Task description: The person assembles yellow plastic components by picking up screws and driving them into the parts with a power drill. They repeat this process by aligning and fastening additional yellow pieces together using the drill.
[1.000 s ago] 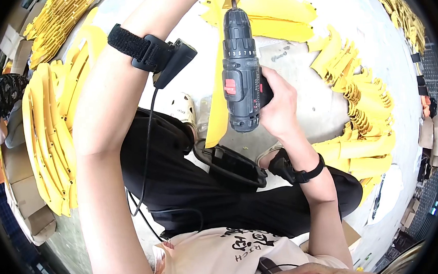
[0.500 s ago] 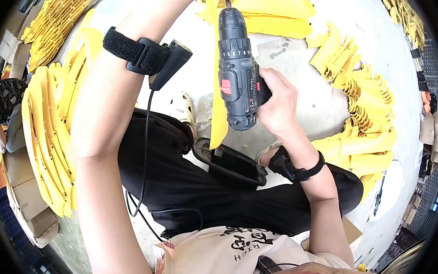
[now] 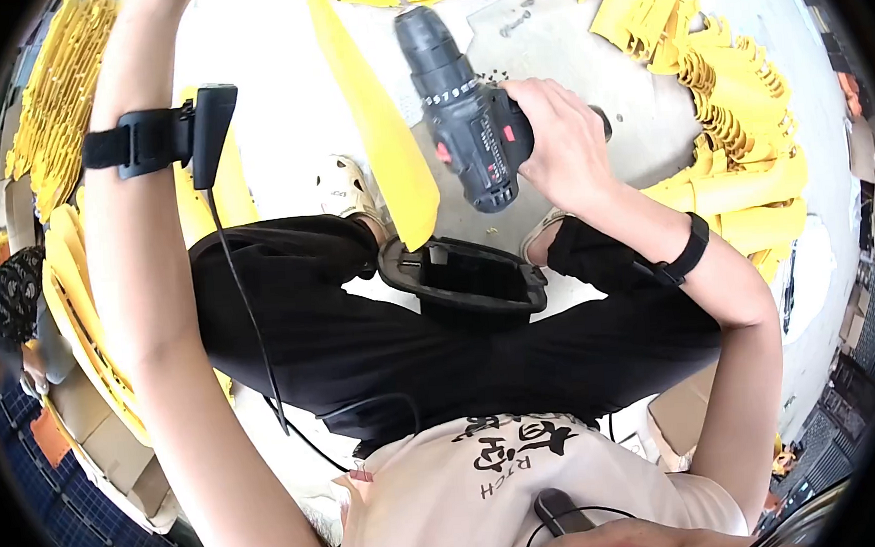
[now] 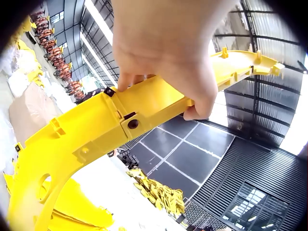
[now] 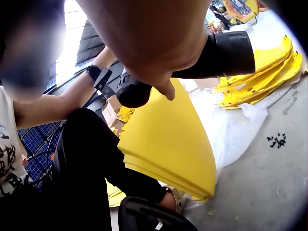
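My left hand (image 4: 166, 62) grips a long curved yellow plastic part (image 4: 91, 130) by its middle, thumb over one edge and fingers over the other; small black clips and a dark hole show on it. In the head view the left hand is out of frame beyond the top edge, and the part's broad end (image 3: 391, 166) hangs between the legs. My right hand (image 3: 570, 145) holds a black cordless drill (image 3: 463, 116) by its handle, its bit tilted toward the upper left. The right wrist view shows the drill (image 5: 134, 91) beside the yellow part (image 5: 168, 139).
Stacked yellow parts (image 3: 728, 196) curve along the right, with more stacks (image 3: 62, 106) at the left. A black open container (image 3: 463, 277) stands between the feet. Small black screws (image 5: 276, 140) lie scattered on the grey floor.
The left arm has swung left and the yellow part has tilted. The drill has turned and come away from the part, its bit now apart from it. The right elbow has moved outward.
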Tool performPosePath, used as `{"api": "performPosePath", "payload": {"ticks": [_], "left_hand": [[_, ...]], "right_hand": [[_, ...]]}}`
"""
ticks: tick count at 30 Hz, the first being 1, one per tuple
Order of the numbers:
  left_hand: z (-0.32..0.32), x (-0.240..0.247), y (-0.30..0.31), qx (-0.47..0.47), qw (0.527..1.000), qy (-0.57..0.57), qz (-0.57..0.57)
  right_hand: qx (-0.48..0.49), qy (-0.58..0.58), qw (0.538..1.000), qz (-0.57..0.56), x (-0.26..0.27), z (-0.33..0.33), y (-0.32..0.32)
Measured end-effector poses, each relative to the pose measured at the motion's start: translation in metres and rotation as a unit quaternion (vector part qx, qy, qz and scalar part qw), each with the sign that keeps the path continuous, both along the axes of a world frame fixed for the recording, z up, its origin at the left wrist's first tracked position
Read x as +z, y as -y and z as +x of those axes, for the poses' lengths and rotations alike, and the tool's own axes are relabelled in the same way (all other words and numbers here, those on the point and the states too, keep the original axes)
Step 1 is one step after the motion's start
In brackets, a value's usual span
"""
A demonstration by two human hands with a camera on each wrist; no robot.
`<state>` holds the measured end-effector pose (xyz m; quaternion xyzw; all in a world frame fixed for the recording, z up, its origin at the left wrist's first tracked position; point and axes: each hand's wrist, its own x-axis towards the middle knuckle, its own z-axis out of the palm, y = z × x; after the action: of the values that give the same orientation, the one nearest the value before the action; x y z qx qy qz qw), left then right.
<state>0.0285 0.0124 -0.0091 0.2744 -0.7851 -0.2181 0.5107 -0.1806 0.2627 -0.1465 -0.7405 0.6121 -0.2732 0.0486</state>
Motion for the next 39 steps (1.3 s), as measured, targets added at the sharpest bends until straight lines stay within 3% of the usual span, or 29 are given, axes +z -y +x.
{"api": "performPosePath", "payload": {"ticks": [2,4,5,6,7,8,10,12,17,18,20,22,24,25,26,28,31,34,36,39], "left_hand": [[0.006,-0.005,-0.011,-0.053,0.997,-0.025,0.055],[0.034,-0.028,0.047,-0.053,0.995,-0.008,0.088],[0.05,-0.056,0.095,-0.176,0.946,-0.2,0.184],[0.056,-0.068,0.121,-0.287,0.838,-0.379,0.269],[0.014,-0.006,-0.017,-0.183,0.962,-0.105,0.174],[0.021,-0.012,-0.002,-0.18,0.964,-0.099,0.169],[0.048,-0.032,0.037,-0.147,0.942,-0.191,0.233],[0.048,-0.032,0.031,-0.133,0.928,-0.23,0.26],[0.002,-0.006,-0.027,-0.115,0.926,-0.259,0.251],[-0.007,-0.004,-0.036,-0.132,0.927,-0.256,0.24],[-0.008,-0.001,-0.039,-0.154,0.929,-0.254,0.22],[0.002,-0.005,-0.035,-0.163,0.925,-0.221,0.263],[-0.001,-0.006,-0.037,-0.179,0.93,-0.213,0.239],[-0.007,-0.005,-0.045,-0.182,0.92,-0.227,0.261],[-0.013,-0.003,-0.054,-0.184,0.91,-0.243,0.282],[-0.026,0.0,-0.069,-0.206,0.901,-0.257,0.281],[-0.037,0.009,-0.089,-0.248,0.889,-0.269,0.275],[-0.029,0.03,-0.095,-0.303,0.867,-0.29,0.269],[-0.022,0.054,-0.104,-0.347,0.835,-0.339,0.258],[-0.007,0.084,-0.101,-0.366,0.825,-0.372,0.216]], "right_hand": [[-0.064,0.022,0.997,0.045,-0.032,-0.01,-0.006],[-0.189,0.025,0.959,0.208,-0.082,-0.03,-0.001],[-0.24,0.011,0.933,0.266,-0.113,-0.041,0.004],[-0.287,-0.002,0.902,0.322,-0.145,-0.051,0.007],[-0.323,0.0,0.88,0.349,-0.171,-0.057,0.005],[-0.354,0.003,0.856,0.376,-0.192,-0.062,0.005],[-0.41,0.031,0.832,0.372,-0.222,-0.061,-0.003],[-0.462,0.059,0.798,0.384,-0.247,-0.06,-0.012],[-0.495,0.116,0.777,0.37,-0.302,-0.068,-0.034],[-0.496,0.122,0.778,0.365,-0.289,-0.062,-0.029],[-0.557,0.103,0.735,0.372,-0.26,-0.056,-0.02],[-0.555,0.105,0.736,0.373,-0.253,-0.059,-0.008],[-0.577,0.149,0.776,0.208,-0.237,-0.054,0.011],[-0.496,0.335,0.783,0.17,-0.231,-0.056,0.027],[-0.389,0.503,0.761,0.126,-0.223,-0.06,0.045],[-0.201,0.585,0.772,0.147,-0.156,-0.054,0.07],[-0.084,0.572,0.806,0.127,-0.105,-0.041,0.081],[0.062,0.667,0.719,0.182,-0.133,-0.063,0.067],[0.105,0.754,0.614,0.208,-0.145,-0.083,0.056],[0.227,0.74,0.597,0.208,-0.078,-0.07,0.059]]}}
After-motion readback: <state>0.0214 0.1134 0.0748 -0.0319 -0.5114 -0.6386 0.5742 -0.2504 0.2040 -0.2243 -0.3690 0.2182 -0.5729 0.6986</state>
